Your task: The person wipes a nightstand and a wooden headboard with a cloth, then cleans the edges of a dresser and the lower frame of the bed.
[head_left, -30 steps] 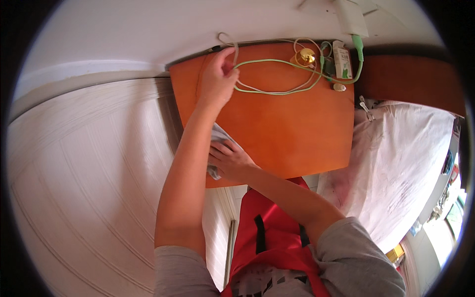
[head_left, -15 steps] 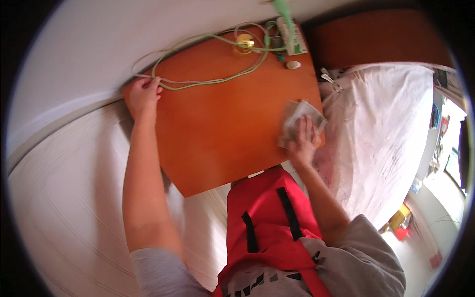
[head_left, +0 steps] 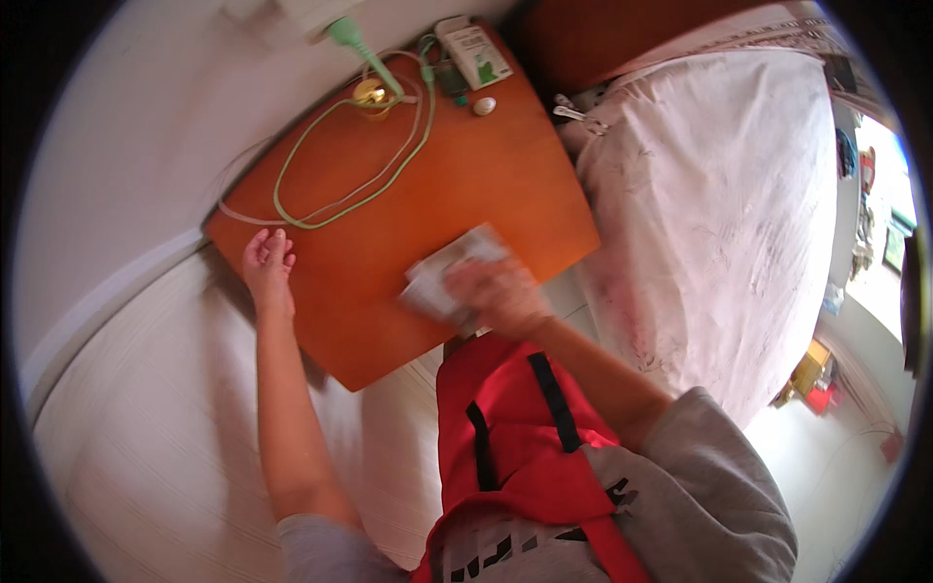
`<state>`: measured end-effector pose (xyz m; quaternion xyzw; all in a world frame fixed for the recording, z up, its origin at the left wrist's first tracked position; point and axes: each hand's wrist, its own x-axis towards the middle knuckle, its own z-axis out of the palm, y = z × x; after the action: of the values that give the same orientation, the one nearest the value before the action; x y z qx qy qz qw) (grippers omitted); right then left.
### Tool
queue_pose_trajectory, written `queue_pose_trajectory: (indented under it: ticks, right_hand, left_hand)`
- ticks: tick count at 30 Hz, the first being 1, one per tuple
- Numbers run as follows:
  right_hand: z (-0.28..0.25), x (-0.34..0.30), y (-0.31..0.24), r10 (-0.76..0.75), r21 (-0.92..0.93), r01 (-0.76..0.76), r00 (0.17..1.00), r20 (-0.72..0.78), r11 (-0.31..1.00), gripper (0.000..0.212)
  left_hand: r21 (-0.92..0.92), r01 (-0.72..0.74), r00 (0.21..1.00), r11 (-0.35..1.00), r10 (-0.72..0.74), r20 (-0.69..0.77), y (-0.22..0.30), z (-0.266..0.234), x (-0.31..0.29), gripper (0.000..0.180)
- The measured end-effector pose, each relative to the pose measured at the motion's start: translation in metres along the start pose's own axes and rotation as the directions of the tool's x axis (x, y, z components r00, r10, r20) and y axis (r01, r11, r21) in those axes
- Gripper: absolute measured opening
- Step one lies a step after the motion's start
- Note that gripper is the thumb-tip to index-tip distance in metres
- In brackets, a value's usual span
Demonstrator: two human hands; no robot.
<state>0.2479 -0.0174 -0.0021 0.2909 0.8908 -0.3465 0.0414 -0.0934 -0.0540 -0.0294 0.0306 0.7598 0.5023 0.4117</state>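
My right hand (head_left: pixel 496 291) presses a folded grey-white cloth (head_left: pixel 439 277) against the orange-brown wooden tabletop (head_left: pixel 389 209), close to its near edge. Motion blurs the hand and cloth. My left hand (head_left: pixel 269 267) is at the tabletop's left edge, its fingers loosely curled and apart, with nothing seen in them. Just beyond those fingertips, a pale green cable (head_left: pixel 367 199) lies in a loop with a whitish cable (head_left: pixel 248 216). The green cable leads up to a green plug (head_left: pixel 350 37) by the wall.
Along the table's far side are a gold round object (head_left: pixel 371 95), a white and green box (head_left: pixel 476 53), a small dark bottle (head_left: pixel 452 83) and a small white round object (head_left: pixel 484 106). A bed with a pale sheet (head_left: pixel 709 194) stands to the right, with metal clips (head_left: pixel 580 115) near its corner.
My right hand has swept the cloth leftward from the table's right edge. My left hand has let go of the cables and drawn back slightly. The whole view has shifted.
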Motion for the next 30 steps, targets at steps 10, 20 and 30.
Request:
queue_pose_trajectory:
  ticks: [10, 20, 30]
  right_hand:
    - [0.039, -0.013, -0.023, 0.229, -0.371, -0.265, 0.964, -0.137, 0.89, 0.064]
    - [0.089, 0.221, -0.143, -0.44, -0.393, 0.419, 0.897, 0.04, 0.818, 0.057]
    - [0.156, 0.074, -0.159, -0.488, -0.189, 0.657, 0.695, 0.529, 0.73, 0.046]
  left_hand:
    - [-0.308, 0.024, 0.94, 0.951, -0.127, -0.318, -0.073, -0.063, -0.17, 0.019]
    - [-0.333, 0.179, 0.925, 0.926, -0.274, -0.264, -0.153, -0.063, -0.296, 0.017]
    - [-0.332, 0.211, 0.887, 0.919, -0.323, -0.33, -0.164, -0.058, -0.313, 0.018]
